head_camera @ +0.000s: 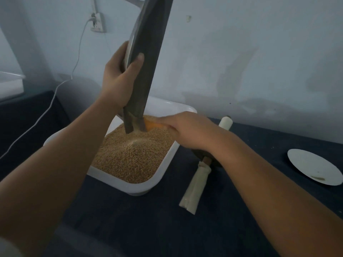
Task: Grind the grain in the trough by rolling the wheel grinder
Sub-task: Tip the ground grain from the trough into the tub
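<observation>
Head view: one wide shot, looking down over both forearms onto a dark-clothed table.
Left hand: clamped round the edge of the trough – I see the thumb on its dark outer face and the fingers behind.
Trough: long, dark metal, stood steeply on end, with its lower end down in the grain.
Grain: tan and heaped in a white tub, with a small mound just below the trough's end.
Right hand: fingers laid over an orange piece right at the trough's lower end; it is blurred, so I cannot tell whether they grip it or only rest on it.
Wheel grinder: lying on the cloth just right of the tub – untouched, its dark wheel mostly hidden under the right wrist, with white-wrapped handles sticking out both ways.
Plate: white, well off to the right, with a few specks on it.
Wall: a socket with a white cable trailing down to the left.
</observation>
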Action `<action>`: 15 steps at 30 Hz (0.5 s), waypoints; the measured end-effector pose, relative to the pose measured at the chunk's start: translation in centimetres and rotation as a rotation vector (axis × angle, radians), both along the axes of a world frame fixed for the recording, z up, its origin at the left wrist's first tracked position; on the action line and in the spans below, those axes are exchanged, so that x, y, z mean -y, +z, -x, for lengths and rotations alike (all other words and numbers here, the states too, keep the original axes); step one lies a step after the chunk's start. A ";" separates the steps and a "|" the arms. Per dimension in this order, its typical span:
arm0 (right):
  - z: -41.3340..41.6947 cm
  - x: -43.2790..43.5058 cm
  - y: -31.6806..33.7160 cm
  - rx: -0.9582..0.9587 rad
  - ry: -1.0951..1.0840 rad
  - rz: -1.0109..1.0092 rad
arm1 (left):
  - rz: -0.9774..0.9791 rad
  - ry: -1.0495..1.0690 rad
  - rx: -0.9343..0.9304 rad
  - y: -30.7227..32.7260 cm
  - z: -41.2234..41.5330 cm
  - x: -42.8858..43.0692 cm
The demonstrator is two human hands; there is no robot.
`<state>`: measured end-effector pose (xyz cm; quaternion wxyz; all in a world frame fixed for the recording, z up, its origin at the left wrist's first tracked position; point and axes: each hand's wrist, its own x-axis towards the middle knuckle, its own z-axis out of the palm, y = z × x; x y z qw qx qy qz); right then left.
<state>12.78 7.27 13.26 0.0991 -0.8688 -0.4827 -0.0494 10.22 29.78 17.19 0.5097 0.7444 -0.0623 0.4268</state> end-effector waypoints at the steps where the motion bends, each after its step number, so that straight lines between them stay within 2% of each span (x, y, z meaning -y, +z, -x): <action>1: 0.0 0.8 -0.1 -0.005 -0.012 -0.018 | -0.021 -0.005 0.012 0.1 0.0 0.0; 6: -0.6 1.8 0.4 -0.021 -0.048 -0.376 | -0.080 -0.005 0.051 -0.2 0.0 0.2; 8: 0.2 0.0 0.2 -0.022 -0.041 -0.358 | -0.087 0.005 0.062 -0.2 -0.1 0.8; 11: 1.2 -0.6 -1.6 0.018 -0.037 -0.098 | -0.116 0.036 0.076 0.1 -0.2 0.6; 12: 1.2 0.0 -1.8 0.032 -0.043 -0.074 | -0.130 0.040 0.075 0.1 -0.2 0.4; 15: 0.9 1.7 -0.9 0.009 -0.053 -0.265 | -0.150 0.055 0.058 0.0 -0.2 0.0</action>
